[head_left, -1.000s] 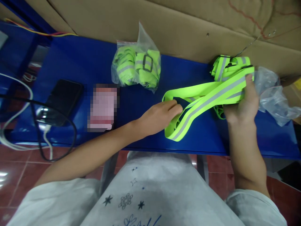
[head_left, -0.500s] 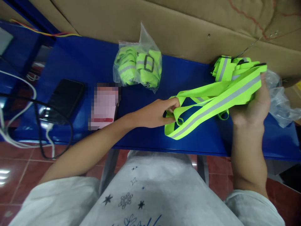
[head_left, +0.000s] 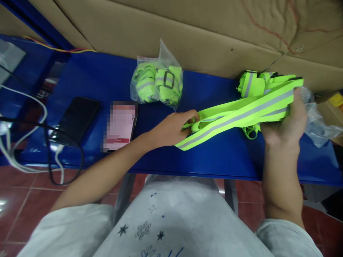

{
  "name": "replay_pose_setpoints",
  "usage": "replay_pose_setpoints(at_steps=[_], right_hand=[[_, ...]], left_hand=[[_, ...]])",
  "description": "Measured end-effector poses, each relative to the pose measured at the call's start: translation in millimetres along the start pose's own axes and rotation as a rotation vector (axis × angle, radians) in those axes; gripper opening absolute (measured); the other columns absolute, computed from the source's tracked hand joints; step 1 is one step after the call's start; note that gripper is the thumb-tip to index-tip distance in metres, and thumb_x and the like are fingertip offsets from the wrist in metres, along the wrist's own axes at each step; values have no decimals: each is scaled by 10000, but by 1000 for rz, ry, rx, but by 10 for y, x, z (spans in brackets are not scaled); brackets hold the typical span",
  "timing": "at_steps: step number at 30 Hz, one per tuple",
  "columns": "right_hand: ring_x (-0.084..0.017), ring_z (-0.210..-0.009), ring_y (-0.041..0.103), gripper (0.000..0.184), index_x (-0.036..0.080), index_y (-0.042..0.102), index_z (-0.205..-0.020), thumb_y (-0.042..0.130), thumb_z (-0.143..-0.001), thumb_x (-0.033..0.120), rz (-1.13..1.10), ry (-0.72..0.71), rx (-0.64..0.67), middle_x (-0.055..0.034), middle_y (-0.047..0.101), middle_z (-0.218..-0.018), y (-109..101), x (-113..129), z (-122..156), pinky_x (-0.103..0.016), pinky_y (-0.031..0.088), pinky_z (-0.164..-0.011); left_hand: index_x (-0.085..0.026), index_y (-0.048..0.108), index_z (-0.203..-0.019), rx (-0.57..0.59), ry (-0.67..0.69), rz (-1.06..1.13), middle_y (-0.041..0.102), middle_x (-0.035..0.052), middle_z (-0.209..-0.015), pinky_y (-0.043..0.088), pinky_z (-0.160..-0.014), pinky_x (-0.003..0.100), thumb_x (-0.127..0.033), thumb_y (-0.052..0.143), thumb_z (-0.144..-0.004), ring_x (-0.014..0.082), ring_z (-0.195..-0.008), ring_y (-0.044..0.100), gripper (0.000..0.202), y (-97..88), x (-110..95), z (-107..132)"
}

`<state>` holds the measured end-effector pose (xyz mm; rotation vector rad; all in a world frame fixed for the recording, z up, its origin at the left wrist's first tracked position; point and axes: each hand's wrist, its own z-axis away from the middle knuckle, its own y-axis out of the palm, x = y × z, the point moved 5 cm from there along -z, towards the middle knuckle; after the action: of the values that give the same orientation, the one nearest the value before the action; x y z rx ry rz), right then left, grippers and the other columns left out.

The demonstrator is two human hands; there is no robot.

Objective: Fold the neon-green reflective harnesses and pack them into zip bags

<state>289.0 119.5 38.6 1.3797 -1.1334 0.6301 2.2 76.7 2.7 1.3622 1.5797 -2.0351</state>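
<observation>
- Leftward slid the left hand (head_left: 175, 128), pinching a strand of the neon strap (head_left: 227, 119), its loop narrowing!
- Right hand (head_left: 288, 119) gripped the far end, so the strap stretched flatter, over the counter (head_left: 214, 160).

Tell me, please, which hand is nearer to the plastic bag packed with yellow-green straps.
Left. The left hand is just on the near side of the bag of straps; the right hand is well off to its right, holding the looped strap.
</observation>
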Motion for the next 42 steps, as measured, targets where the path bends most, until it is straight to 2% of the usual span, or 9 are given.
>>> replay_pose_setpoints(at_steps=[5,10,16,18,21,23,28,33,42], right_hand=[[-211,-1241,704,248,216,771,-1025,614,-990,406,-1,4,27,-24,766,-1238,9,-70,14,-397,462,-1251],[-216,-1204,723,262,203,775,-1046,664,-956,422,9,-7,3,-44,767,-1235,-12,-114,12,-384,488,-1223],[-212,-1167,735,290,204,768,-1060,665,-952,453,27,8,-16,-37,769,-1237,-41,-135,-10,-401,461,-1245],[-214,-1167,735,305,205,764,-1059,668,-951,474,25,1,-15,-38,774,-1222,-37,-129,-4,-407,454,-1252],[-211,-1180,731,291,209,760,-1072,664,-957,458,30,-6,-8,-29,775,-1226,-22,-118,11,-417,438,-1265],[-210,-1197,724,279,219,760,-1081,652,-966,449,35,-12,-3,-15,773,-1235,-11,-106,19,-429,429,-1272],[-207,-1205,721,278,230,765,-1067,640,-971,459,19,25,4,-4,777,-1221,2,-95,30,-421,452,-1256],[-217,-1189,729,288,212,768,-1059,665,-951,458,27,26,-16,-27,770,-1232,-22,-104,39,-414,470,-1238],[-236,-1322,661,278,235,754,-1014,600,-996,466,13,21,17,-30,746,-1292,21,-38,35,-453,485,-1226]], left_hand=[[-201,746,-1007,-56,-166,-110,793,26,-1025,450,-735,289,-107,568,-799,221,-893,719,290,-121,72,16],[-169,727,-1123,-89,-99,-144,769,82,-1133,493,-842,320,-130,505,-866,245,-991,716,342,-125,28,9],[-189,632,-1255,-23,-130,-37,730,5,-798,387,-618,271,-336,474,-995,166,-643,616,338,-141,17,29],[-188,670,-1122,-29,-124,-24,691,-13,-733,337,-593,267,-358,476,-997,141,-597,561,286,-152,8,25],[-169,651,-747,-122,-112,-105,598,-20,-632,289,-594,271,-318,540,-954,105,-562,458,278,-204,-6,10],[-162,640,-680,-183,-106,-148,595,-18,-632,299,-609,270,-306,587,-926,99,-570,436,290,-232,-5,3],[-189,758,-922,-196,-118,-260,743,29,-804,383,-668,281,-366,612,-955,167,-680,620,232,-191,73,2],[-259,733,-1199,-190,-124,-385,795,63,-940,434,-689,304,-290,526,-992,241,-810,729,295,-136,119,11],[-196,655,-947,-210,-215,-53,796,31,-900,467,-722,307,-215,562,-918,211,-839,737,99,-265,144,1]])
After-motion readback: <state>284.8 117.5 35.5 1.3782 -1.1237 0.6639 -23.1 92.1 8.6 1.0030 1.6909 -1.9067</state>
